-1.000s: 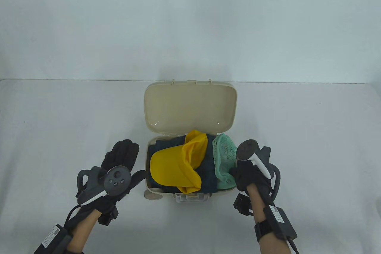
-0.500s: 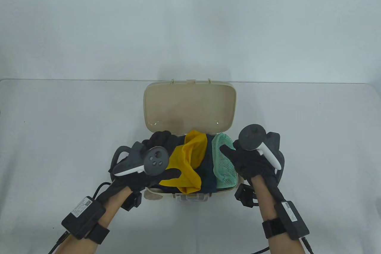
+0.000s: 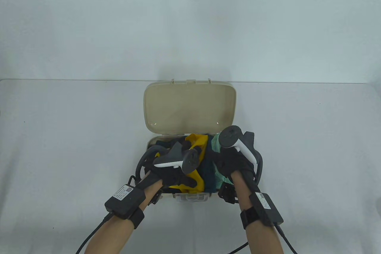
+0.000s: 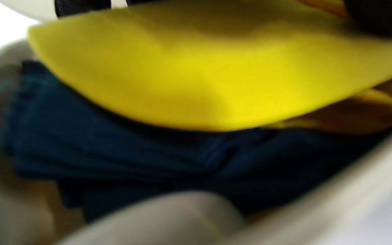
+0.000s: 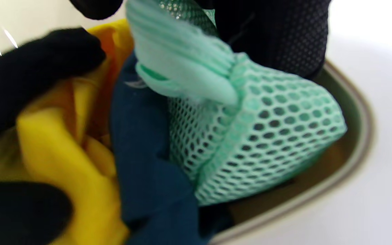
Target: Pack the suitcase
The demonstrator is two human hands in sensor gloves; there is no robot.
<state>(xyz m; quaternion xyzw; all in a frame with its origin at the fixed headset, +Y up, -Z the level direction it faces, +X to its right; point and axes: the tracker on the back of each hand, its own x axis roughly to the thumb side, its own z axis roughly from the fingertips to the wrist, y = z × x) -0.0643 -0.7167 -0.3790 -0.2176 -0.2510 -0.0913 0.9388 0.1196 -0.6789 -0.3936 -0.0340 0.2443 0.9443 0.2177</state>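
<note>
A beige suitcase (image 3: pixel 190 108) stands open on the table, its lid tipped back. Inside lie a yellow cap (image 3: pixel 199 143), a navy garment (image 3: pixel 208 178) and a mint-green mesh piece (image 3: pixel 215 144). My left hand (image 3: pixel 175 176) lies spread on top of the yellow cap (image 4: pixel 196 68), thumb out toward the near side; the navy garment (image 4: pixel 131 160) sits under the brim. My right hand (image 3: pixel 230 161) rests flat over the green mesh piece (image 5: pixel 260 136) at the case's right end. Black fingers of my left hand (image 5: pixel 29 64) show on the cap (image 5: pixel 63 153).
The case's white front latch (image 3: pixel 192 197) faces me at the near edge. Its rim (image 5: pixel 352 143) curves close round the mesh piece. White tabletop (image 3: pixel 74 135) spreads on both sides, with a pale wall behind.
Both hands have moved inward from beside the case onto its contents: the left across onto the yellow cap, the right onto the green mesh. The cap looks pressed lower.
</note>
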